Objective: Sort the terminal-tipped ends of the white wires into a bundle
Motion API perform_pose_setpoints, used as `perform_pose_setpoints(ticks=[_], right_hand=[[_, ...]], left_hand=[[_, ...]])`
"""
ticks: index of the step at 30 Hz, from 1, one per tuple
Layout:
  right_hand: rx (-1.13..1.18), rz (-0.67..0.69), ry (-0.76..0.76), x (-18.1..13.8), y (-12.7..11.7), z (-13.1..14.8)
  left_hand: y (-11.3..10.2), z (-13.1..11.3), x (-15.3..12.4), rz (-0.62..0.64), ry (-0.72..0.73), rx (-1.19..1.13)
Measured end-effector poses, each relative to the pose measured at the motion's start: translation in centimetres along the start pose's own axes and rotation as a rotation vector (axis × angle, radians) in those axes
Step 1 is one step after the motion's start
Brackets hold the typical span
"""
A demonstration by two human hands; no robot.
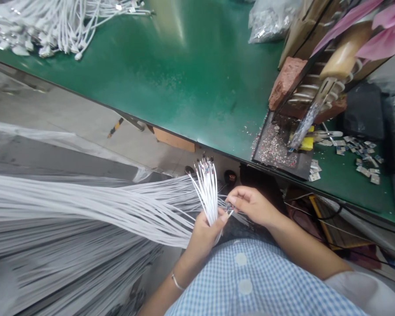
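My left hand is closed round a bundle of white cables, whose stripped ends with small coloured wires point up and away from me. The long lengths of these cables trail off to the left. Beside the bundle, my right hand pinches the wire end of a single white cable, its fingertips close to my left thumb. Small dark wire tips show at those fingertips, too small to make out further.
A green table runs across the front, with a heap of white cables at its far left. At right a soldering iron rests in a coil holder above a debris-covered tray. Small metal connectors lie beyond, near a brick.
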State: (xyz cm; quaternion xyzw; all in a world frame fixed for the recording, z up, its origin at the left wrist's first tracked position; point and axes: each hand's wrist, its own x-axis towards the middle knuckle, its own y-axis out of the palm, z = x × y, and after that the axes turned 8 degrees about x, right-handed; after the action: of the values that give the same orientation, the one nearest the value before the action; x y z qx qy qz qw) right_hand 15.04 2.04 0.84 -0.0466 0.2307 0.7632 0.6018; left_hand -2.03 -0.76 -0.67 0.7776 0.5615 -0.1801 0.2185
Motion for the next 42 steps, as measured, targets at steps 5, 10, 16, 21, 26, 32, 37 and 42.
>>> perform_pose_setpoints(ticks=[5, 10, 16, 21, 26, 32, 37, 42], right_hand=[[-0.135, 0.160, -0.039, -0.2, -0.4, 0.0], [-0.220, 0.088, -0.144, -0.1, -0.8, 0.2], [0.010, 0.006, -0.115, -0.1, -0.3, 0.4], [-0.268, -0.014, -0.117, -0.7, 0.8, 0.2], [-0.421, 0.065, -0.269, -0.9, 1.2, 0.5], [0.024, 0.025, -0.135, -0.8, 0.4, -0.5], [-0.010, -0.055, -0.165, -0.9, 0.1, -0.3], [-0.082, -0.170, -0.251, -0.7, 0.2, 0.7]], left_hand=[[-0.4, -0.2, 0.2, -0.045, 0.030, -0.062], [-1.0, -1.0, 0.1, 0.081, 0.135, -0.169], [-1.1, -1.3, -0.3, 0.369, 0.027, 0.011], [-0.2, -1.3, 0.2, 0.576, 0.016, 0.108], [0.9, -1.6, 0.6, 0.433, 0.048, 0.084], [0.8, -1.6, 0.1, 0.308, 0.081, -0.025], [0.3, -0.8, 0.1, 0.128, 0.045, -0.056], [0.6, -0.1, 0.0, 0.124, -0.008, -0.060]])
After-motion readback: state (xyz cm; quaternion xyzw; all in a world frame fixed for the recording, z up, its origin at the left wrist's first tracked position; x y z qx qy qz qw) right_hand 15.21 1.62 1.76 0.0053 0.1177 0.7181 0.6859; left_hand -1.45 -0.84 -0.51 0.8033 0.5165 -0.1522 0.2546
